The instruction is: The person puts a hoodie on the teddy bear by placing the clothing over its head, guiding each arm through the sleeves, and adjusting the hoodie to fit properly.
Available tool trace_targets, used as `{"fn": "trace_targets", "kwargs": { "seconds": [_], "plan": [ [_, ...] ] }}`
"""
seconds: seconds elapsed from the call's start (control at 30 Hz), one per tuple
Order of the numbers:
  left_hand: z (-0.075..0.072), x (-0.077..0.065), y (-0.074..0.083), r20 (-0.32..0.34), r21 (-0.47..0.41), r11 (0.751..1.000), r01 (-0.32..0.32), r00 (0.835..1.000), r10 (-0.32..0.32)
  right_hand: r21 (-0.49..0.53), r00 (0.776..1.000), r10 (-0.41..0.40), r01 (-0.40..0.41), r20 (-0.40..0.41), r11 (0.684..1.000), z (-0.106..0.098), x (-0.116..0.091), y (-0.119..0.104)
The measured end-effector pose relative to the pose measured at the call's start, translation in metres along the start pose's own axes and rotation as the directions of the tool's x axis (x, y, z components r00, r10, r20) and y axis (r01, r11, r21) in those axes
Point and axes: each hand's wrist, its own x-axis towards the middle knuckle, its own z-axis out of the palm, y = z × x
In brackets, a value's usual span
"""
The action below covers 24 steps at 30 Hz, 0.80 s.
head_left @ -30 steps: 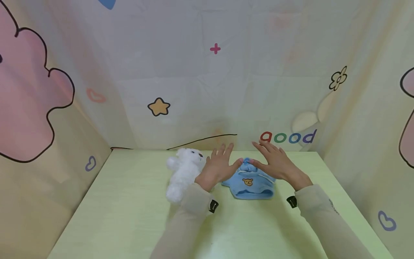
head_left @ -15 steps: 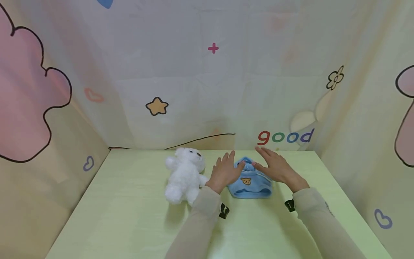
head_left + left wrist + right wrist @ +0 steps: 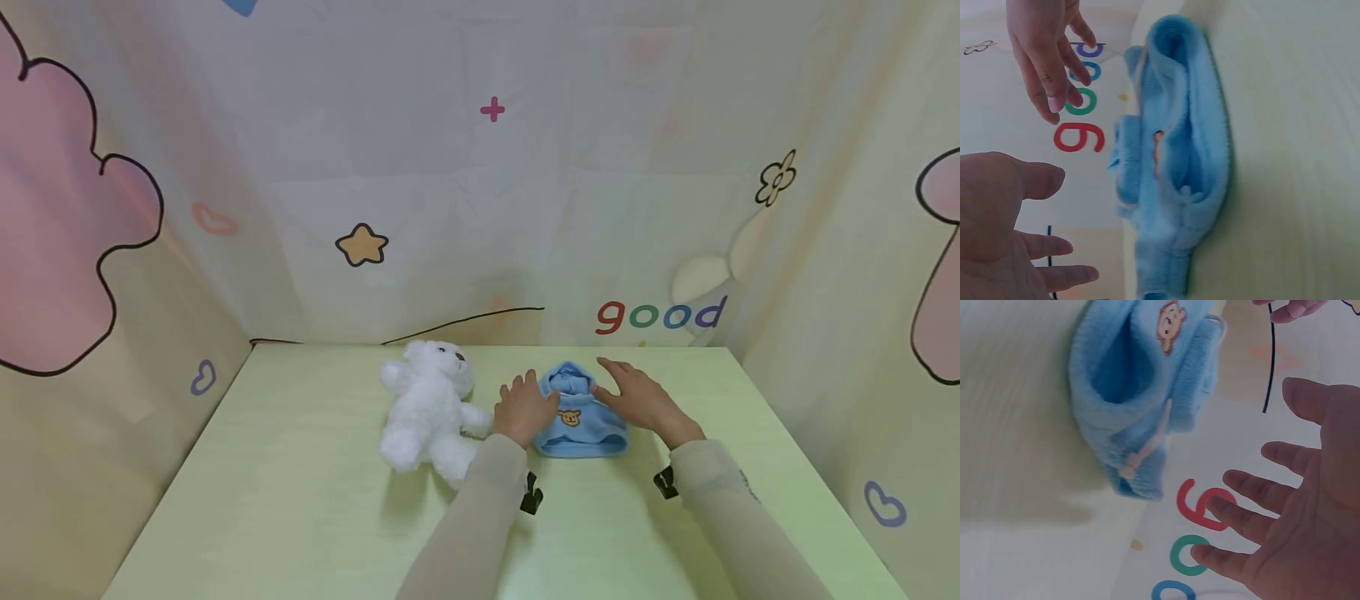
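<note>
- Light-blue fleece doll's hoodie with an orange animal-face patch and a pale drawstring: the hoodie lies on the pale yellow-green bench, patch side up, its hood toward the patterned cloth backdrop and its hem gaping toward the person.
- The left hand is poised beside the hoodie's left edge, between it and a fluffy white plush bear. In the left wrist view its fingers are parted, well spaced from the thumb, with nothing held.
- The right hand hovers by the other edge near the hood; the right wrist view shows its fingers spread wide, gripping nothing and apart from the fleece.
- The bear lies on its back on the bench, one arm just beside the left hand; whether they touch cannot be told.
- The step in hand looks like the approach to the hoodie, one hand to each side, with the grip not yet made.
- The next move would seem to call for lowering both hands and closing the fingers on the cloth, evenly on both sides.
- Soft fleece will likely fold under a pinch, so gathering the edges without collapsing the hem seems wise.
</note>
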Motion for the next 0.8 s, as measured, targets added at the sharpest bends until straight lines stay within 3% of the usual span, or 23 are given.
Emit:
{"fn": "trace_targets", "kwargs": {
  "seconds": [0.23,0.57,0.8],
  "plan": [
    [0.011,0.0,-0.008,-0.033,0.059,0.998,-0.033,0.999,0.035,0.038,0.997,0.064,-0.065,0.039,0.997,0.01,0.002,0.006],
    [0.025,0.005,-0.015,-0.049,0.154,0.988,0.013,0.999,-0.005,0.023,0.994,0.073,-0.075,0.081,0.997,0.032,0.007,0.023],
    [0.031,0.006,-0.017,-0.071,0.227,0.974,0.014,0.997,0.002,0.004,0.995,0.066,-0.067,0.071,0.998,0.039,0.009,0.026]
  ]
}}
